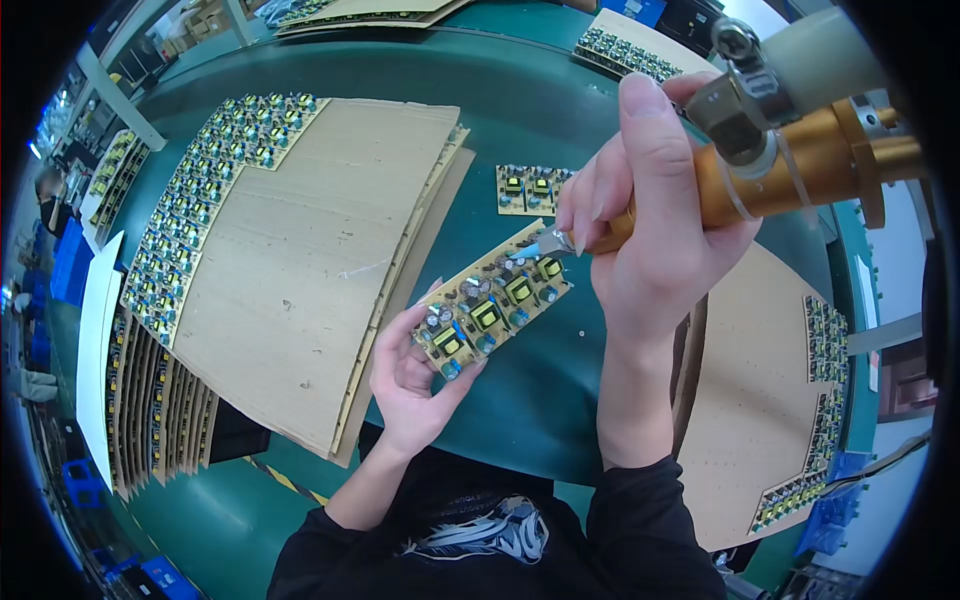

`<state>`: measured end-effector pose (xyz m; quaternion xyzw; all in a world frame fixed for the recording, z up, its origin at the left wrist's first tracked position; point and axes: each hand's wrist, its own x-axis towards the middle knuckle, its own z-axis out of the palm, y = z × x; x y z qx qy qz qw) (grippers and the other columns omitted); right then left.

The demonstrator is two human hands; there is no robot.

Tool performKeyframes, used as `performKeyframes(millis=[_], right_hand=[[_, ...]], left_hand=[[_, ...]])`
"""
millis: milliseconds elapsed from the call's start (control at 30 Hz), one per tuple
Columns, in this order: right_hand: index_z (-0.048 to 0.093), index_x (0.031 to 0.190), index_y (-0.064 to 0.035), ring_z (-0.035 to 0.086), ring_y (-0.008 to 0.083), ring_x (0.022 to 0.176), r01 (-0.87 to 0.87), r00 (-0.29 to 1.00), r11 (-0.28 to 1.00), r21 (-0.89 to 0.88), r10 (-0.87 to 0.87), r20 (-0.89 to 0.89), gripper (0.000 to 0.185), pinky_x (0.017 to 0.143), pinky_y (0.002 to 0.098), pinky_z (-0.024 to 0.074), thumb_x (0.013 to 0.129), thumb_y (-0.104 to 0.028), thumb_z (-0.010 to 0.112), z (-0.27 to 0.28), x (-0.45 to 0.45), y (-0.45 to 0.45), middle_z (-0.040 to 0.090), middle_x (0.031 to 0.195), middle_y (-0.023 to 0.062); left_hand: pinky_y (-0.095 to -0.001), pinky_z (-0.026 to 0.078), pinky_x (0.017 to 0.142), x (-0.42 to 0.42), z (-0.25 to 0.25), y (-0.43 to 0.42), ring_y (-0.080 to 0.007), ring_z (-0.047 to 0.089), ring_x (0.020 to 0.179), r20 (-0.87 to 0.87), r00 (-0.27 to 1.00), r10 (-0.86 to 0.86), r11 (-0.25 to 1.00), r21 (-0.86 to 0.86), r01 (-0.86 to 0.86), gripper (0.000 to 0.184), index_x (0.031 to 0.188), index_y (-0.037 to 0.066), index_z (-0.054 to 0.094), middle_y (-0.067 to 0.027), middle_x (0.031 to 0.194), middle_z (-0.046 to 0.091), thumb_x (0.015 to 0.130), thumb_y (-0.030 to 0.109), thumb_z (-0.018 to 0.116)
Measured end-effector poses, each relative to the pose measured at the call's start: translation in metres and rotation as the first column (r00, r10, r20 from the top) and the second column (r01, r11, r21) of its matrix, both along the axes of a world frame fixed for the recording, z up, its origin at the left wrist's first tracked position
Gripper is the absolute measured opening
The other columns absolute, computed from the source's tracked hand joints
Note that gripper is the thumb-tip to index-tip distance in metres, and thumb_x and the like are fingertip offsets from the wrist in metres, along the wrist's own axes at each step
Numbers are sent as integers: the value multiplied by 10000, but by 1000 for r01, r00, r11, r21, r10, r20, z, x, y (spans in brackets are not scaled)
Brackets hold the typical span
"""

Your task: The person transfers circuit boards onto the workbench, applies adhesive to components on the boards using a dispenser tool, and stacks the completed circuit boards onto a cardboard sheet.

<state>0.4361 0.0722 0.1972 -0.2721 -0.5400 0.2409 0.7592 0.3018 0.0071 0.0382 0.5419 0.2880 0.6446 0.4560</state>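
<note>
My left hand [412, 385] grips the lower left end of a circuit board strip [467, 333], tilted up to the right. The strip carries several yellow-and-black transformers, capacitors and small blue parts. My right hand [665, 215] is wrapped round an orange metal dispensing gun [800, 172], thumb along its top. A pale hose fitting with a metal clamp [738, 40] joins it above. The gun's narrow nozzle with a light blue tip [528, 250] points at the strip's upper right part; whether it touches cannot be made out. Behind the strip, another board [530, 188] lies on the green table.
At left, a stack of cardboard sheets [300, 260] bears rows of boards [190, 215] along its outer edge. Another cardboard sheet [750, 380] at right holds boards [826, 340]. More boards [625, 55] lie at the back. Layered cardboard and boards [160, 400] stand lower left.
</note>
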Motion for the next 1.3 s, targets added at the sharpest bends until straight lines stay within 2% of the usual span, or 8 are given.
performKeyframes(millis=[367,633,767,900,1167,1300], right_hand=[[533,959,-19,413,87,332,-1,1000,1000,13,1,1,122,354,234,377,878,-95,585,-1,1,1,441,471,12],[505,1112,40,400,87,329,-24,998,1000,4,24,51,304,351,232,369,879,-139,584,4,0,0,429,467,16],[480,1163,59,397,89,328,39,999,999,18,-40,35,370,352,230,366,879,-153,585,2,0,6,426,466,18],[485,1158,52,394,91,327,67,997,998,18,-68,28,351,353,231,364,881,-141,579,2,4,10,422,464,19],[540,1014,11,408,90,325,56,998,998,-15,-56,13,186,343,232,370,880,-112,578,1,6,6,439,467,20],[545,953,-5,417,89,326,35,999,998,47,-36,27,130,339,232,374,877,-104,582,-2,9,7,446,468,19]], left_hand=[[-395,491,934,0,-3,0,-326,472,1198,14,1000,-4,1000,-9,4,687,1295,1,285,-280,1404,265,728,-167,634],[-397,487,937,-2,-5,1,-323,468,1202,7,1000,13,1000,-5,-13,698,1303,3,284,-279,1406,259,725,-169,635],[-397,484,942,-7,-7,-2,-321,468,1203,-8,1000,22,1000,-18,-22,700,1303,4,285,-281,1406,257,724,-168,637],[-396,481,945,-12,-11,-6,-324,467,1204,-15,1000,25,999,-27,-25,694,1297,4,289,-284,1404,256,722,-168,638],[-404,482,945,-14,-10,-11,-335,463,1206,-11,1000,29,1000,6,-29,679,1282,7,296,-293,1398,257,722,-165,639],[-408,483,943,-14,-11,-11,-337,460,1209,-6,1000,28,999,17,-28,677,1281,5,293,-294,1398,257,723,-163,639]])
